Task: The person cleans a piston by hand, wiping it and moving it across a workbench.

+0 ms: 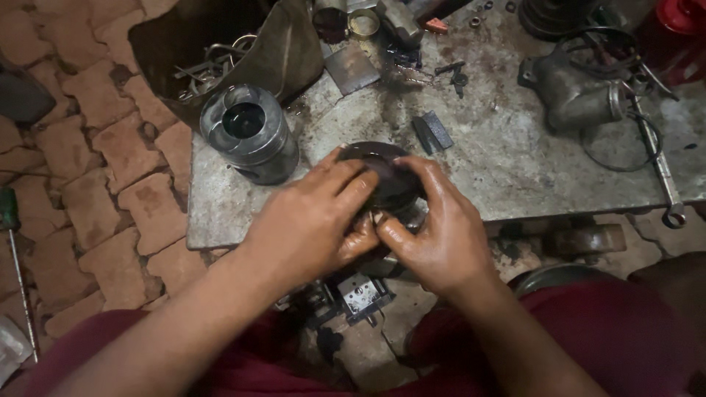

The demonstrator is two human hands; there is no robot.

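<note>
Dark, oily piston (386, 176) at frame centre, on the near edge of a stained metal table (515, 154). Round, with a shallow bowl in its crown; top looks wet and glossy. Only the crown and a sliver of the lighter side wall at lower right show.

Left hand (312, 220) wraps over the piston's left side, fingers curled across the crown edge, thumb tucked under toward the middle. Right hand (437, 231) grips the right side, fingers bent over the rim, thumb pressed in to meet the left thumb. Both hands closed around the piston, both slick with oil.

A second piston (250, 132), grey and cleaner, stands upright to the upper left, apart from the hands. Behind it, a dark bin (287, 51) of metal parts at the top left. A grey cast housing (573, 92) sits upper right, with a long spanner (658, 165) beside it near the right table edge.

Piston's lower body and skirt hidden by the hands; what the thumbs press on cannot be made out. Small bits at top centre are too dim to identify.
</note>
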